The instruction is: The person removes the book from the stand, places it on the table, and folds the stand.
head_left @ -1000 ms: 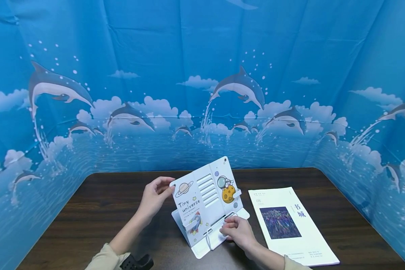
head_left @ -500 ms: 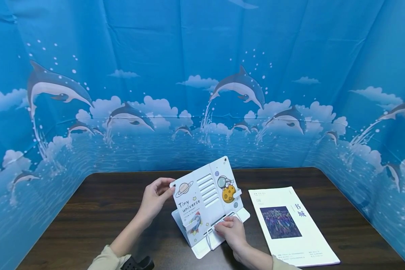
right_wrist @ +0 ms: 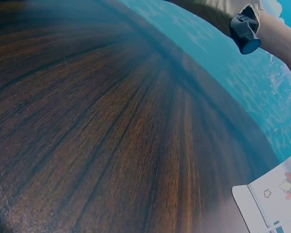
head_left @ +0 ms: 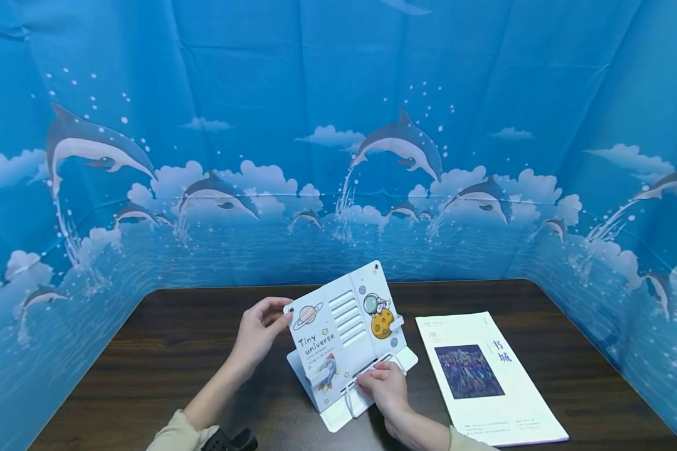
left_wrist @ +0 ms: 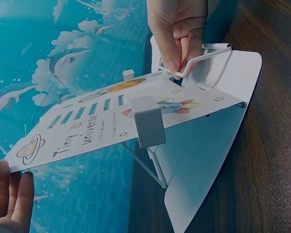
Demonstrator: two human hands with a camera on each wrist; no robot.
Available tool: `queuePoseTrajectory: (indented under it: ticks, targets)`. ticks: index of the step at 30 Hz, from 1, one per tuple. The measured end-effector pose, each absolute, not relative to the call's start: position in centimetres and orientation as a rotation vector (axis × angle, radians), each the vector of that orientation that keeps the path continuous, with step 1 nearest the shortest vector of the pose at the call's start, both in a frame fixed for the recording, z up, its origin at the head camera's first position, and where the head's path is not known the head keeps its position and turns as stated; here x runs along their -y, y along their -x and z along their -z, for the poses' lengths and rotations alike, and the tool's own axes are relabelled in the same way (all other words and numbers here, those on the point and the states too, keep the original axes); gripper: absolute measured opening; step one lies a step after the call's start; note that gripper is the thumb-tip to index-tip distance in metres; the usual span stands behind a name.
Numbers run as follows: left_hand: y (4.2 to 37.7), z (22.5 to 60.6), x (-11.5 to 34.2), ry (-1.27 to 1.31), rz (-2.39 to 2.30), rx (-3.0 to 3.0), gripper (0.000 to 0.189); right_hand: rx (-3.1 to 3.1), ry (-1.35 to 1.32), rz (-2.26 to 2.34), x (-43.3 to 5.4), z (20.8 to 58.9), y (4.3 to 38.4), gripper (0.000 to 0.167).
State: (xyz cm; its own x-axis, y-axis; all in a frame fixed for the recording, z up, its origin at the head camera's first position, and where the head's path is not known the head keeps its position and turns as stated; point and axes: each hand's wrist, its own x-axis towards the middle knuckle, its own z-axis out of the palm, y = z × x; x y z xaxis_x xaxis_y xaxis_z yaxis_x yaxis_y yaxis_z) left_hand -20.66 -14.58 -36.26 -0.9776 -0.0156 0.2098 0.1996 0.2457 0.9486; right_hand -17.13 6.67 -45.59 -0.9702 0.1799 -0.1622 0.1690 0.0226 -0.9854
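Gripping with my left hand (head_left: pixel 256 329), I hold the white, space-printed folding stand (head_left: pixel 346 354) by one corner, between my hands; my right hand (head_left: pixel 389 389), fingertips together, is beside its white wire clip (left_wrist: pixel 211 54), grip unclear.

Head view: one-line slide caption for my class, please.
Left hand holds a white stand by its corner, right hand at its base, booklet lying alongside.

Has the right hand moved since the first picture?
Yes: the right hand has moved left across the white stand, farther from the book lying beside it.
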Motion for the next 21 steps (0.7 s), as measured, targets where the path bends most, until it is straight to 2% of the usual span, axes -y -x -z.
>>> queuePoseTrajectory:
  ticks: [21]
  targets:
    - [18.6,36.1,14.3,0.096,1.900,2.286,0.024,2.212,0.305,-2.310,-7.4,45.2,17.6,0.038]
